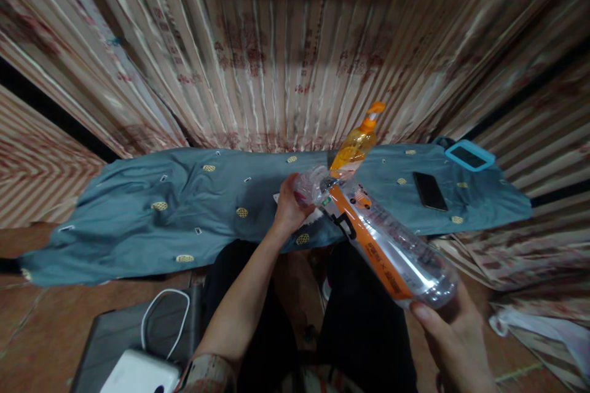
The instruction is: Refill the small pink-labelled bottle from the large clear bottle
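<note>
A clear plastic bottle (382,239) with an orange and white label lies tilted in the air, neck pointing away from me. My right hand (454,334) grips its base. My left hand (290,206) closes around its neck and cap end. Just behind the neck stands an orange pump bottle (357,141) on a blue-grey patterned cloth (184,215).
A black phone (429,190) and a device in a light blue case (469,155) lie on the cloth at the right. Striped curtains (276,49) hang behind. At lower left a white box (138,373) with a white cable (166,316) rests on a dark case.
</note>
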The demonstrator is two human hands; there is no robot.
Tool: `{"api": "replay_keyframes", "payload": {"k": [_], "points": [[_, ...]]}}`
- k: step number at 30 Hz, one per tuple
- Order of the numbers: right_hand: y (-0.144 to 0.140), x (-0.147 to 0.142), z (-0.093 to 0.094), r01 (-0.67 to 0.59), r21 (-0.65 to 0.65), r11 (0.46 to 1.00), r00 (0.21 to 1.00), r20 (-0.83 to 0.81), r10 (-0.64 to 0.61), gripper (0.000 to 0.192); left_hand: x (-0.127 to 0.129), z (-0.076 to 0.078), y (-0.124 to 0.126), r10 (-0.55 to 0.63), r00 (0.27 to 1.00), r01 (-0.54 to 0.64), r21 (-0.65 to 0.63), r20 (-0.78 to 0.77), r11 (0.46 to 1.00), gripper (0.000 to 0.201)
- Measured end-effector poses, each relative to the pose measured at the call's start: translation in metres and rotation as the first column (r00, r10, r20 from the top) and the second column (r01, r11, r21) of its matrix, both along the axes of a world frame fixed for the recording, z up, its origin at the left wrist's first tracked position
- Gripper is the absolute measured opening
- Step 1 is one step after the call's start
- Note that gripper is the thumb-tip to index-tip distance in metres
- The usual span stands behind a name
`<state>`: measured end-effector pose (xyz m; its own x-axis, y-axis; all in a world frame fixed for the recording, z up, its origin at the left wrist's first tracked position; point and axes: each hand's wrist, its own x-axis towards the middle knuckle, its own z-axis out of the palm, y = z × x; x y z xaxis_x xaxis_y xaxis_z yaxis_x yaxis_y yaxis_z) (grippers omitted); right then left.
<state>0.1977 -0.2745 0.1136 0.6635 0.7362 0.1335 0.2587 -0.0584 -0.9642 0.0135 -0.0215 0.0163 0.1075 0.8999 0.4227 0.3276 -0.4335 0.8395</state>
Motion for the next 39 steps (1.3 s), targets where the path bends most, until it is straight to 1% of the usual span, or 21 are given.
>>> {"api": "replay_keyframes", "payload": {"k": [5, 11, 17, 22, 26, 31, 35, 39], "points": [[-0.0009, -0.0020, 0.0019, -0.015, 0.011, 1.000, 1.000, -0.008, 0.016, 0.072, -0.0007, -0.0017, 0.0001, -0.008, 1.000, 0.008, 0.001, 0.018, 1.000, 0.092], [-0.0008, -0.0009, 0.0018, -0.035, 0.002, 0.999, 0.999, -0.018, 0.035, 0.072, -0.0003, 0.0006, -0.0007, -0.010, 1.000, 0.011, -0.019, 0.021, 1.000, 0.091], [-0.0007, -0.0012, 0.0018, 0.006, -0.016, 1.000, 0.999, -0.044, -0.007, 0.076, 0.0001, -0.0010, 0.0002, 0.002, 1.000, -0.002, 0.006, 0.031, 1.000, 0.089], [0.0001, -0.0029, 0.0043, -0.007, -0.005, 1.000, 0.995, -0.101, 0.006, 0.083, 0.0004, -0.0013, 0.0006, 0.015, 1.000, -0.015, -0.002, 0.025, 1.000, 0.089], [0.0026, -0.0036, 0.0067, -0.010, 0.004, 1.000, 0.998, -0.061, 0.011, 0.084, 0.0009, 0.0008, -0.0004, 0.018, 1.000, -0.018, -0.023, 0.019, 1.000, 0.092], [0.0029, -0.0037, 0.0035, -0.011, 0.032, 0.999, 1.000, -0.007, 0.012, 0.082, 0.0012, 0.0032, -0.0015, 0.028, 1.000, -0.028, -0.031, -0.005, 0.999, 0.091], [0.0004, -0.0025, 0.0007, 0.001, 0.016, 1.000, 1.000, -0.013, 0.000, 0.083, 0.0006, 0.0019, -0.0008, 0.031, 1.000, -0.031, 0.003, -0.002, 1.000, 0.089], [-0.0005, -0.0011, 0.0000, 0.007, 0.016, 1.000, 1.000, -0.027, -0.007, 0.084, 0.0000, 0.0000, 0.0000, 0.019, 1.000, -0.019, -0.016, 0.022, 1.000, 0.091]]}}
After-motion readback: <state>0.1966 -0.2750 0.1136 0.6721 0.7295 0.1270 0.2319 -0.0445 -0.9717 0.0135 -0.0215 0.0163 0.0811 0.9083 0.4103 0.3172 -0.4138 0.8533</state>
